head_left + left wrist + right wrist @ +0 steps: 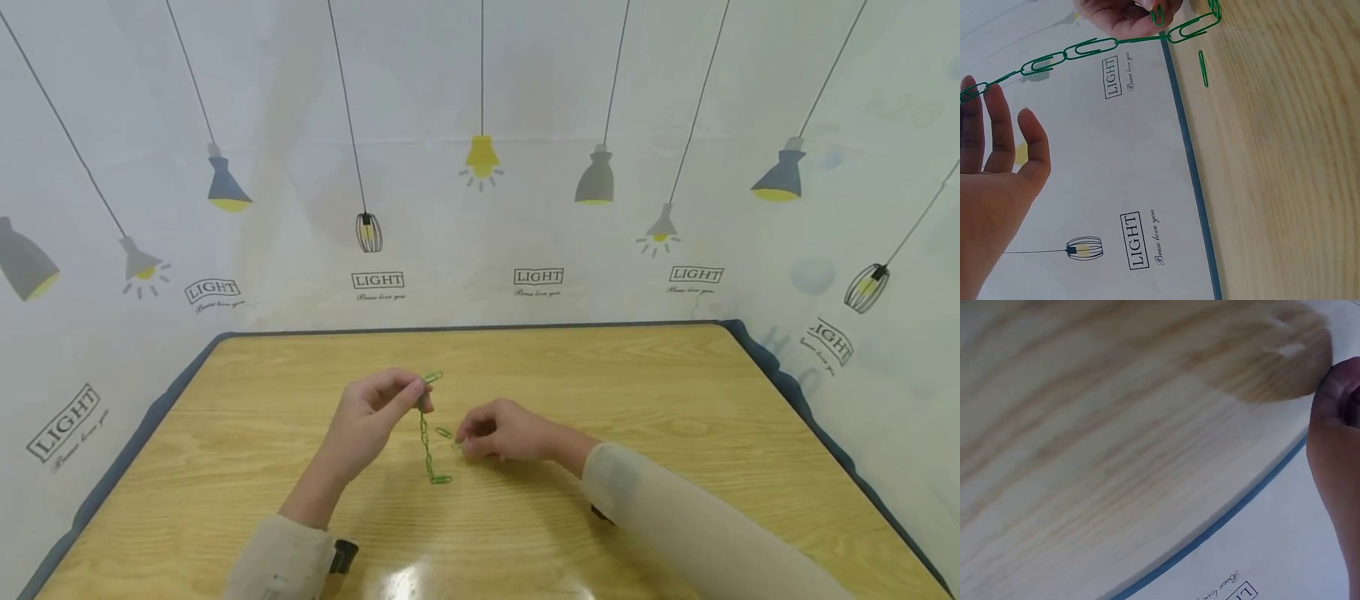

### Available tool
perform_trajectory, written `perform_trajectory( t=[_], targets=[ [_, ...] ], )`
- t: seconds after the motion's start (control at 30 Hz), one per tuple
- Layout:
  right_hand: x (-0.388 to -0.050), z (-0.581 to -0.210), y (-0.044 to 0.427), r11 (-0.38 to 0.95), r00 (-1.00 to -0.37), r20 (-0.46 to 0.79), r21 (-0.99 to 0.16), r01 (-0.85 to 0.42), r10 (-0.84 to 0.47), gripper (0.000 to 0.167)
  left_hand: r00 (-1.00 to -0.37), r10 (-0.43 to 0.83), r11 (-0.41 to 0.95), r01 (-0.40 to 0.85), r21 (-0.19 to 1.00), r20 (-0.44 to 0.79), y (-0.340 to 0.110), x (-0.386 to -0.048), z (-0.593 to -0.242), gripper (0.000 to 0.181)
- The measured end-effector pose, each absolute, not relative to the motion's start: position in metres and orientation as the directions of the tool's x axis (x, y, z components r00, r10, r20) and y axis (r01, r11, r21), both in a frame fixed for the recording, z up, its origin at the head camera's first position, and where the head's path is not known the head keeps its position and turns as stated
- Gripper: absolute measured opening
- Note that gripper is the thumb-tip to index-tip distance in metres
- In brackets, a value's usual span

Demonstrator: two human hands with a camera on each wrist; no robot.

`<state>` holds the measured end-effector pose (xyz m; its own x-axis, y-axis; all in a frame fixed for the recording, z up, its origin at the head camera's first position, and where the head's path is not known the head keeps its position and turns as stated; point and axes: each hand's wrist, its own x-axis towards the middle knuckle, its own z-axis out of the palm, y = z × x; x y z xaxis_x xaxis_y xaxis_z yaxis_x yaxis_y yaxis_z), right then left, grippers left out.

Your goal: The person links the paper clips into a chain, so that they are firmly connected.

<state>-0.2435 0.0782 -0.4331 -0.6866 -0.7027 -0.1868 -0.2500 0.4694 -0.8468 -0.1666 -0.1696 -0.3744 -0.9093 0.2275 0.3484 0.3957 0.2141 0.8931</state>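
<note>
A chain of linked green paper clips (425,437) hangs from my left hand (378,412), whose thumb and fingers pinch it near the top. One clip of the chain sticks out above the fingertips. The lowest clip of the chain lies sideways at the table. To the right, my right hand (510,431) pinches a single green paper clip (1158,15), mostly covered by its fingers in the head view. A loose green paper clip (444,432) lies on the table between the chain and the right hand. The right wrist view shows only part of the right hand (1338,431), at its edge.
The wood-grain table (637,375) has a dark blue edge at the back and sides. Behind it hangs a white backdrop (480,233) printed with lamps and lettering. A dark strap piece (343,556) shows at the left sleeve.
</note>
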Motion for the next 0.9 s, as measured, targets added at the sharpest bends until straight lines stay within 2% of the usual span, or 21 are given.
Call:
perform_trajectory(
  t=[0.13, 0.27, 0.43, 0.67, 0.9],
  targets=[
    [-0.240, -0.422, 0.077, 0.436, -0.673, -0.139, -0.850, -0.294, -0.726, 0.027, -0.914, 0.221, 0.224, 0.386, 0.895, 0.339, -0.170, -0.166, -0.374, 0.021],
    [-0.235, -0.405, 0.077, 0.378, -0.678, -0.089, -0.879, -0.291, -0.729, 0.031, -0.921, 0.214, 0.233, 0.371, 0.899, 0.325, -0.170, -0.166, -0.374, 0.022],
    [-0.231, -0.385, 0.080, 0.299, -0.713, -0.018, -0.915, -0.271, -0.701, 0.031, -0.917, 0.224, 0.222, 0.378, 0.899, 0.330, -0.169, -0.166, -0.373, 0.022],
    [-0.233, -0.371, 0.084, 0.166, -0.757, 0.053, -0.963, -0.211, -0.652, 0.021, -0.913, 0.234, 0.197, 0.382, 0.903, 0.335, -0.168, -0.167, -0.375, 0.021],
    [-0.233, -0.364, 0.085, 0.081, -0.804, 0.069, -0.986, -0.143, -0.590, 0.025, -0.918, 0.233, 0.191, 0.368, 0.910, 0.322, -0.167, -0.167, -0.376, 0.021]
  ],
)
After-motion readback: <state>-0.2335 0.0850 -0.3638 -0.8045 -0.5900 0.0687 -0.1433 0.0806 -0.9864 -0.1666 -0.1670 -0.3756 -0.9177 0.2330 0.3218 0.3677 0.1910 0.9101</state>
